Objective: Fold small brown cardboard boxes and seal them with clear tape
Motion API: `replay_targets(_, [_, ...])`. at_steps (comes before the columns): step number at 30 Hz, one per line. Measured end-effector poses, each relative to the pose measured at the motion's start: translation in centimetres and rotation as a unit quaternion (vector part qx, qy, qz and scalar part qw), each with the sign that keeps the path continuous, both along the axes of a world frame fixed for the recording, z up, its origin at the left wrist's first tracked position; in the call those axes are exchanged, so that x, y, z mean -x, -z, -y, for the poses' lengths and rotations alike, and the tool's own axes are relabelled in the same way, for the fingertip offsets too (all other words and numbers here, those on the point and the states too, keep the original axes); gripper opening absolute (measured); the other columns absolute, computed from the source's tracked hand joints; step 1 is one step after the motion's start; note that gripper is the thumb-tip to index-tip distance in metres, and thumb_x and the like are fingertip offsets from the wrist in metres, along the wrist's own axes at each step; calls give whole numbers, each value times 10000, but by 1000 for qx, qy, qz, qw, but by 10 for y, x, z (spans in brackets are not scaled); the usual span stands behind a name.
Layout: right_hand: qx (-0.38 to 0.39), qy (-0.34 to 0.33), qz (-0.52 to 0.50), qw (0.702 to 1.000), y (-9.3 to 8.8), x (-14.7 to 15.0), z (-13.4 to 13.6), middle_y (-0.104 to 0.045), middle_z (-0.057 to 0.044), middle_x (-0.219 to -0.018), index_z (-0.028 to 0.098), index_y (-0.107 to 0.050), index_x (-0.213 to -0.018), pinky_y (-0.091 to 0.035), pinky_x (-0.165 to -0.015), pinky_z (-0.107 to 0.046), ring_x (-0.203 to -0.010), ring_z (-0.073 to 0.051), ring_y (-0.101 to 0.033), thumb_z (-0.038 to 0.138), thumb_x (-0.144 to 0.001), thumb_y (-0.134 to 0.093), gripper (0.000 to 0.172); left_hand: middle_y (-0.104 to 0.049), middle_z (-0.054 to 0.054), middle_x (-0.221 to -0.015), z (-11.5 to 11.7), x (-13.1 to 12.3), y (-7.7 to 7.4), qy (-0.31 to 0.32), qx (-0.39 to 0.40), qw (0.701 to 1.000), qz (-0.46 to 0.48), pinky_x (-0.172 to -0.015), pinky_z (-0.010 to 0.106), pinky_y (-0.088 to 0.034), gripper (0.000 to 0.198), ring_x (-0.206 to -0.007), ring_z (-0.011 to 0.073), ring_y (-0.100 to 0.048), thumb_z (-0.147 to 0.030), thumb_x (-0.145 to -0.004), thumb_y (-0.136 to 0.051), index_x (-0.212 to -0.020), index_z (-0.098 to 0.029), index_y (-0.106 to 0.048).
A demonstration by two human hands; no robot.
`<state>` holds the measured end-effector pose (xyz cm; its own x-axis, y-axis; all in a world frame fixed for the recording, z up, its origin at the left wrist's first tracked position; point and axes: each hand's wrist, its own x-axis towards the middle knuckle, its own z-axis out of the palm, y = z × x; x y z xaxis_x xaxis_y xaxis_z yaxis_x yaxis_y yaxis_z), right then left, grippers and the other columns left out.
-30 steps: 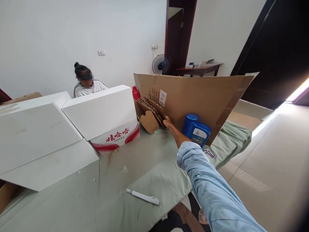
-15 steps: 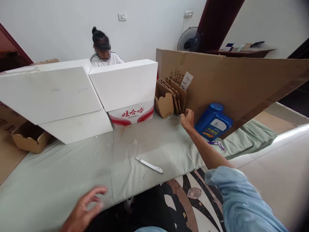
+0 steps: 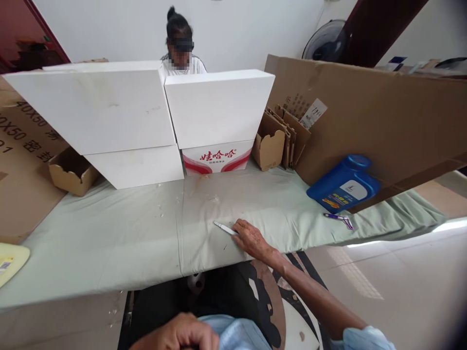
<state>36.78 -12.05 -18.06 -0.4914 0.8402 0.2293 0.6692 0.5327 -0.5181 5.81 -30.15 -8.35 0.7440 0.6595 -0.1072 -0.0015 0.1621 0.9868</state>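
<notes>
My right hand (image 3: 251, 238) is on the green cloth with its fingers closed around the handle end of a slim white knife (image 3: 224, 227). The knife's narrow tip points left and away from me. My left hand (image 3: 178, 334) is low at the bottom edge, in front of my blue shirt. Its fingers are curled in, and nothing shows in them, though the frame cuts off the lower part.
White cartons (image 3: 219, 109) stand stacked at the back, with a person (image 3: 182, 53) behind them. To the right are folded cardboard pieces (image 3: 272, 148), a blue jug (image 3: 345, 187) and a purple razor-like tool (image 3: 339, 219). A yellow object (image 3: 12, 262) lies at the left edge.
My right hand has moved from beside the folded cardboard down and left onto the knife. My left hand has drawn back toward my body and its fingers have curled. The view has shifted.
</notes>
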Motion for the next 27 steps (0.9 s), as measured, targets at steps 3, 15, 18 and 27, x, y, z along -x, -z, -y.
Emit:
replay_targets(3, [14, 49, -3, 999, 2, -7, -12, -691, -61, -944, 244, -614, -962, -519, -801, -339, -855, -230, -651, 248, -1024, -570, 77, -691, 58, -851, -26, -6, -13, -58, -117, 988, -82, -770, 326, -527, 490, -790, 185, -647, -594, -1113, -523, -833, -206, -626])
replay_targets(15, [-47, 204, -118, 971, 25, -34, -20, -691, -52, -892, 260, -542, -1026, -508, -790, -350, -792, -228, -645, 420, -1082, -422, 208, -444, 93, -1782, -164, -51, 97, 150, -481, 779, -374, -1366, 497, -297, 776, -1701, 327, -326, -685, -1069, -541, -1711, -261, -439])
replay_targets(18, [-42, 215, -138, 966, 28, -36, -19, -679, -30, -863, 260, -551, -1031, -498, -753, -340, -742, -215, -627, 423, -1084, -450, 198, -460, 82, -1775, -239, -30, 96, 91, -472, 753, -450, -1340, 496, -330, 693, -1690, 330, -349, -627, -1065, -567, -1669, -293, -508])
replay_targets(27, [-16, 229, -168, 959, 28, -39, -20, -648, 2, -804, 258, -568, -1016, -466, -681, -313, -672, -184, -570, 446, -1082, -480, 218, -344, 112, -1836, -303, -15, 94, -3, -471, 730, -496, -1315, 533, -343, 662, -1720, 340, -261, -570, -1119, -427, -1704, -261, -447])
